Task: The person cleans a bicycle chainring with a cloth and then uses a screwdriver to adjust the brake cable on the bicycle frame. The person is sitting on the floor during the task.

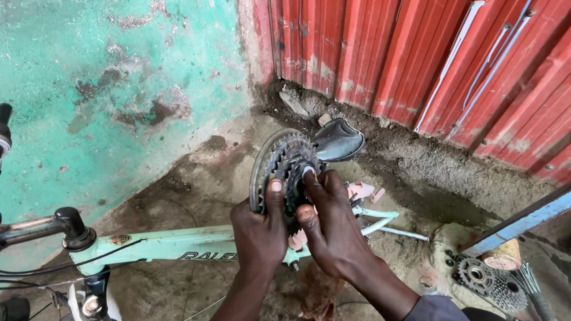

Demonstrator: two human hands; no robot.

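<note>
Both hands, left hand [258,227] and right hand [331,225], clasp the toothed chainring set [285,171] between them.

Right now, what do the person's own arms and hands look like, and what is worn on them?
Both hands are bare, with no gloves, rings or watch to be seen. The left hand and right hand show short nails on the fingers. The forearms are uncovered; dark sleeves, pushed up near the elbows, appear at the bottom edge of the picture.
</note>
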